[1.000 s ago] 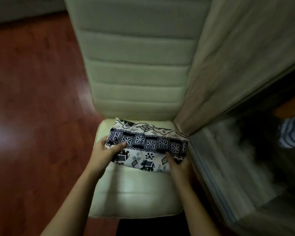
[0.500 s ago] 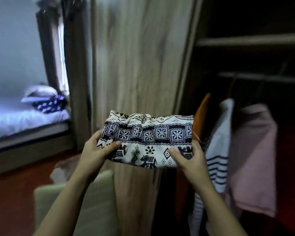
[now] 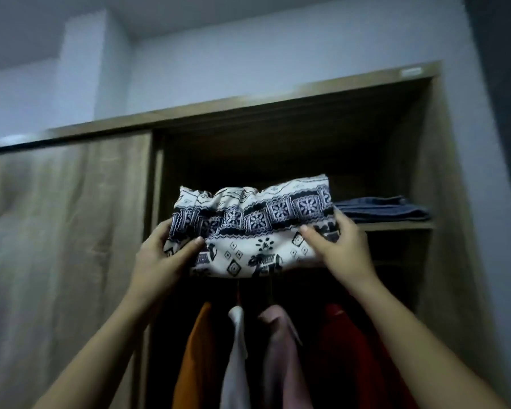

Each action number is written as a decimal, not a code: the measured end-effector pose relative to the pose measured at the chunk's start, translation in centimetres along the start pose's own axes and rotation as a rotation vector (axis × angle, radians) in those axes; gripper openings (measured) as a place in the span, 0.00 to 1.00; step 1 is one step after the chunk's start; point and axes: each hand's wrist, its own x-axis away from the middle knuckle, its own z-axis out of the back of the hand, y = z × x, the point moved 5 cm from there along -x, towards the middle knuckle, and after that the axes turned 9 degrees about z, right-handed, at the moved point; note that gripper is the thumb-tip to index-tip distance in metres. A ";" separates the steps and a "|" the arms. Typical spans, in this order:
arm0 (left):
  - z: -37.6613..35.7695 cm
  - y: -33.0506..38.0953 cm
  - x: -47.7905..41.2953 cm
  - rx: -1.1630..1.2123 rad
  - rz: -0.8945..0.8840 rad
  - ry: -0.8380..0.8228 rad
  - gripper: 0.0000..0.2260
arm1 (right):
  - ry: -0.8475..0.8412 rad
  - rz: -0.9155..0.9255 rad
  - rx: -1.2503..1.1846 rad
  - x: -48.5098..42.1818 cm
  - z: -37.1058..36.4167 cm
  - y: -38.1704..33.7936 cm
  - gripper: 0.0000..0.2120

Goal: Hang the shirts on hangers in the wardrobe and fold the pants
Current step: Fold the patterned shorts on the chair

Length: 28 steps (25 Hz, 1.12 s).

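Observation:
Folded white pants with a dark blue elephant print (image 3: 251, 228) are held up in front of the wardrobe's top shelf (image 3: 396, 225). My left hand (image 3: 163, 258) grips their left end, thumb on top. My right hand (image 3: 340, 249) grips their right end the same way. On that shelf, just right of the pants, lies a folded dark blue garment (image 3: 381, 211). Below, shirts hang side by side: an orange shirt (image 3: 195, 355), a white shirt (image 3: 236, 358), a pink shirt (image 3: 281, 355) and a red shirt (image 3: 345, 352).
The wardrobe's sliding wooden door (image 3: 65, 261) covers its left half. The wardrobe's right wall (image 3: 443, 231) stands close to the folded garment. Above the wardrobe top is a pale wall (image 3: 248, 54).
Both hands lifted the folded pants off the chair seat, past the wardrobe door, and up to the height of the top shelf. My view swung upward from the chair to the wardrobe.

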 end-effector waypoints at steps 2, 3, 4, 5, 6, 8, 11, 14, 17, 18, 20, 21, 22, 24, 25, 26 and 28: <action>-3.7 1.7 -2.9 0.035 -0.041 -0.029 0.20 | 0.038 0.027 0.091 -3.8 3.1 0.7 0.12; -5.6 2.5 -4.5 0.054 -0.059 -0.040 0.18 | 0.059 0.041 0.153 -5.8 4.5 1.2 0.11; -7.5 3.1 -6.0 0.079 -0.066 -0.045 0.16 | 0.078 0.052 0.224 -7.8 5.6 1.6 0.11; -9.2 3.5 -7.4 0.104 -0.063 -0.049 0.16 | 0.095 0.063 0.297 -9.7 6.6 2.0 0.11; -10.9 3.7 -8.9 0.128 -0.052 -0.051 0.18 | 0.106 0.076 0.380 -11.4 7.2 2.5 0.11; -14.1 3.6 -11.5 0.162 -0.029 -0.041 0.22 | 0.115 0.107 0.552 -14.1 8.1 3.8 0.13; -18.1 3.0 -14.5 0.160 0.008 -0.033 0.22 | 0.080 0.081 0.746 -17.2 8.8 6.3 0.17; -20.9 2.7 -15.8 0.132 0.091 -0.029 0.20 | 0.042 0.044 0.867 -18.2 9.2 8.1 0.22; -23.3 0.2 -16.0 -0.019 0.208 -0.020 0.22 | -0.080 -0.112 0.967 -18.0 8.9 11.8 0.22; -23.7 -0.6 -15.8 -0.057 0.242 -0.012 0.22 | -0.130 -0.218 1.010 -17.8 8.9 12.8 0.21; -23.9 -1.1 -15.9 -0.078 0.281 0.004 0.21 | -0.174 -0.372 1.082 -18.1 9.5 13.3 0.18; -23.9 -0.9 -16.2 -0.077 0.271 0.012 0.21 | -0.162 -0.396 1.095 -18.6 9.8 12.8 0.17; -23.8 -0.5 -16.6 -0.085 0.247 0.019 0.20 | -0.151 -0.398 1.105 -19.1 10.0 12.0 0.17; -23.5 0.2 -17.0 -0.129 0.204 0.033 0.18 | -0.170 -0.408 1.137 -19.9 10.0 10.8 0.19; -23.7 0.2 -16.9 -0.168 0.196 0.025 0.16 | -0.210 -0.423 1.163 -19.8 10.0 10.2 0.20; -23.8 0.0 -16.8 -0.216 0.193 0.004 0.15 | -0.284 -0.435 1.218 -19.5 10.0 9.8 0.20; -24.0 -0.4 -16.5 -0.349 0.200 -0.030 0.15 | -0.456 -0.453 1.342 -18.8 10.0 10.1 0.18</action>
